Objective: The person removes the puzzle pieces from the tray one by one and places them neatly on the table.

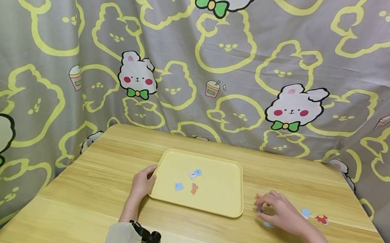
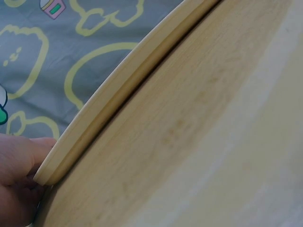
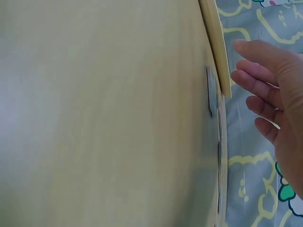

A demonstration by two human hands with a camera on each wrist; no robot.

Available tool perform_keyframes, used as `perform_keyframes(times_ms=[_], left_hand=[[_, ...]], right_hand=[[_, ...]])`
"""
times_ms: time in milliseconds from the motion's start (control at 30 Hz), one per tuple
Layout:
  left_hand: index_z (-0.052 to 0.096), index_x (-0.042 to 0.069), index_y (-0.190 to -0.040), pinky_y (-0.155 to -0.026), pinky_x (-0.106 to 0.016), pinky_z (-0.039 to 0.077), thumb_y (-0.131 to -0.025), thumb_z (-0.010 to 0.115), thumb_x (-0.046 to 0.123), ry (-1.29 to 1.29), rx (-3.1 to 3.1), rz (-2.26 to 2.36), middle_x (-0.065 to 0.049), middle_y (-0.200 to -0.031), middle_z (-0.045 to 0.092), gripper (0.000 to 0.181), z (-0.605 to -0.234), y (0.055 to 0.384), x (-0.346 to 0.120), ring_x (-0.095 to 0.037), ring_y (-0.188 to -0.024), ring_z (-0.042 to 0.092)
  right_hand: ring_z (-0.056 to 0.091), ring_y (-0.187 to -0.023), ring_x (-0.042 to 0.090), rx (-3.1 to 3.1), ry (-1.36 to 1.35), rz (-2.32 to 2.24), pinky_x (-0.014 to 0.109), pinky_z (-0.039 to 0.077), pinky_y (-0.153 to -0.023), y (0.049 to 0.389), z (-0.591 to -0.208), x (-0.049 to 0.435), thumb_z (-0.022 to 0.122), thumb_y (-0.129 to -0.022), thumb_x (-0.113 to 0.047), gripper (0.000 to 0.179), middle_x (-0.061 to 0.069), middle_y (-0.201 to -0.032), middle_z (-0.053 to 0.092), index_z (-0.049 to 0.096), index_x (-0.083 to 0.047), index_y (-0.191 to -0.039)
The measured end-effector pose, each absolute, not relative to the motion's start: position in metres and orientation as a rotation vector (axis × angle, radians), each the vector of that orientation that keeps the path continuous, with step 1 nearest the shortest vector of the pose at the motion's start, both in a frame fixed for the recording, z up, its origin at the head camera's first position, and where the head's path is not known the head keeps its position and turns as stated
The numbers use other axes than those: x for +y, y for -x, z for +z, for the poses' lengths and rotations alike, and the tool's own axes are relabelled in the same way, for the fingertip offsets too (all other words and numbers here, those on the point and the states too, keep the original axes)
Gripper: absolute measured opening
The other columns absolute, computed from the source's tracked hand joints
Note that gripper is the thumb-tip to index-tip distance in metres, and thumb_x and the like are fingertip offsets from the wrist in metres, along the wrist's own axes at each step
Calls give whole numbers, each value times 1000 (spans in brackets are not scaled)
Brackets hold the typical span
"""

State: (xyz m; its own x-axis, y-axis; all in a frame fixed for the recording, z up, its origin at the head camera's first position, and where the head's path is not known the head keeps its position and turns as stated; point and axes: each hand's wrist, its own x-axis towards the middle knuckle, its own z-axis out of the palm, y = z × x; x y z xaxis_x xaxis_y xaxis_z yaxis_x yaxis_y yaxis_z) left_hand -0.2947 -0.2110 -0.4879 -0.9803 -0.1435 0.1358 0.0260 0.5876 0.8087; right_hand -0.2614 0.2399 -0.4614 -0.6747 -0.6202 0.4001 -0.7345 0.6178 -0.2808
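Note:
A pale yellow tray lies on the wooden table, its left edge gripped by my left hand. In the left wrist view, that hand is at the corner of the tray's rim. My right hand hovers just right of the tray over several small flat cut-out pieces, partly covering them. Its fingers are loosely bent with nothing between them in the right wrist view. Peeking out below it is a blue piece; an orange piece shows by its fingertips.
On the tray lie a blue-and-white piece, a light blue piece and an orange piece. Right of my right hand are another blue piece and a red piece. A patterned curtain hangs behind the table.

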Motion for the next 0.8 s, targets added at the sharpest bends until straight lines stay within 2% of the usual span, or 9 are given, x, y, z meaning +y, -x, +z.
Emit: perform_keyframes(times_ms=[333, 600, 800], left_hand=[[52, 3, -140, -113, -54, 41, -98, 53, 4, -103, -2637, -1336, -20, -142, 54, 43, -489, 296, -212, -42, -136, 45], [52, 3, -140, -110, -53, 43, -98, 54, 5, -98, -2634, -1335, -21, -141, 55, 43, -488, 294, -212, -41, -135, 47], [53, 3, -140, -111, -53, 42, -98, 53, 5, -103, -2636, -1316, -20, -140, 56, 42, -489, 297, -212, -41, -135, 47]], right_hand=[[53, -87, 6, -2594, -1128, 646, 32, 41, -79, 272, -461, 213, 78, -82, -22, 21, -14, -92, 67, 71, -18, -102], [58, -97, 12, -2595, -1155, 656, 45, 44, -90, 281, -460, 189, 76, -84, -21, 19, -9, -99, 70, 71, -16, -102], [59, -99, 13, -2591, -1201, 687, 47, 44, -92, 285, -458, 169, 76, -84, -20, 21, -4, -99, 72, 72, -13, -103]])
